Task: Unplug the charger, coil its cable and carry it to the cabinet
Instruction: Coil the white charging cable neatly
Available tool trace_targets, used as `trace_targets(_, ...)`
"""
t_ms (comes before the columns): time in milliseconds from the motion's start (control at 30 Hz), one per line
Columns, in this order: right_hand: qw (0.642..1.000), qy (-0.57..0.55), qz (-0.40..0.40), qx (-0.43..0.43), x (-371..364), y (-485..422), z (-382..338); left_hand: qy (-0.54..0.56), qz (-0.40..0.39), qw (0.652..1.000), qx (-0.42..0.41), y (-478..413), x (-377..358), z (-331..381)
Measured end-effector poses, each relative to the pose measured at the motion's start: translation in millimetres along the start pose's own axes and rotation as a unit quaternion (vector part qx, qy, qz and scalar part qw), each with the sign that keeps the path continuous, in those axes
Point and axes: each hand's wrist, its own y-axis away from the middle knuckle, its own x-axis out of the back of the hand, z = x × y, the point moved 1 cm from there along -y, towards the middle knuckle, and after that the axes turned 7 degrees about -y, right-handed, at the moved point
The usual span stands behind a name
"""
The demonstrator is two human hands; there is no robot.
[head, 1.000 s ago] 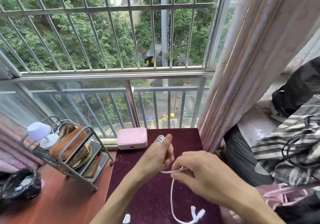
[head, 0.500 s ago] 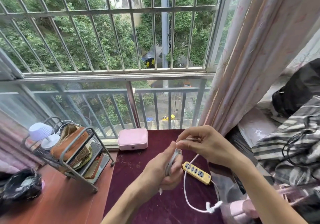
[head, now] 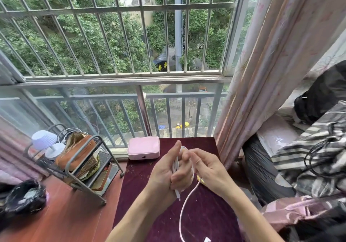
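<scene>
My left hand [head: 168, 172] is closed around several loops of the white charger cable [head: 184, 208], held upright above the dark red table [head: 204, 213]. One plug tip of the cable pokes out below the fist. My right hand [head: 207, 168] pinches the cable at the top of the coil, touching the left hand's fingers. The loose part hangs down in a curve to the bottom edge, where the white charger block [head: 206, 239] is partly cut off. A yellow power strip [head: 200, 179] is mostly hidden behind my right hand.
A pink box [head: 143, 147] sits at the table's far edge by the barred window. A metal rack [head: 82, 168] with a brown pouch and a small lamp [head: 45, 141] stands on the left desk. A pink curtain [head: 262, 84] and piled clothes [head: 314, 157] fill the right.
My right hand came back from the right and above to meet the left hand, laying another loop on the coil. The hanging cable is shorter and the power strip is now mostly covered.
</scene>
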Motion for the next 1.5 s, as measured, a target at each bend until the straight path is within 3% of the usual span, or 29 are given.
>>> trace_targets(133, 0.999, 0.046, -0.001, -0.026, -12.1, 4.2, 21.3, -0.095, 0.033, 0.995, -0.027, -7.3, 7.3, -3.8)
trace_targets(333, 0.980, 0.188, 0.015, -0.062, -21.8, 14.5, 40.3, -0.298, 0.095, 0.948, -0.054, -10.8, 16.3, -3.6)
trace_targets(433, 0.972, 0.215, -0.024, -0.092, -29.9, 21.1, 39.8, -0.344, 0.121, 0.929, -0.064, -9.9, 16.5, -1.9)
trace_targets(733, 0.928, 0.323, -0.150, -0.109, -47.8, 28.7, 44.2, -0.379, 0.156, 0.909, -0.079, -10.6, 21.6, 2.2)
trace_targets(833, 0.939, 0.290, -0.157, -0.103, -55.4, 22.9, 42.6, -0.380, 0.175, 0.903, -0.097, -11.7, 22.8, 2.6)
trace_targets(1100, 0.971, 0.212, -0.110, -0.024, -62.8, 26.6, 51.5, -0.382, 0.174, 0.895, -0.152, -7.5, 17.6, 7.9)
trace_targets(1233, 0.972, 0.230, -0.048, 0.011, -50.3, 47.0, 47.3, -0.395, 0.189, 0.888, -0.142, -3.5, 22.5, 16.5)
trace_targets(1333, 0.938, 0.341, -0.036, 0.040, -38.1, 61.9, 31.4, -0.402, 0.200, 0.888, -0.094, -3.2, 32.5, 21.0)
trace_targets(1500, 0.838, 0.520, -0.054, 0.154, -26.5, 69.4, -26.2, -0.420, 0.164, 0.892, 0.032, -2.7, 46.4, 13.9)
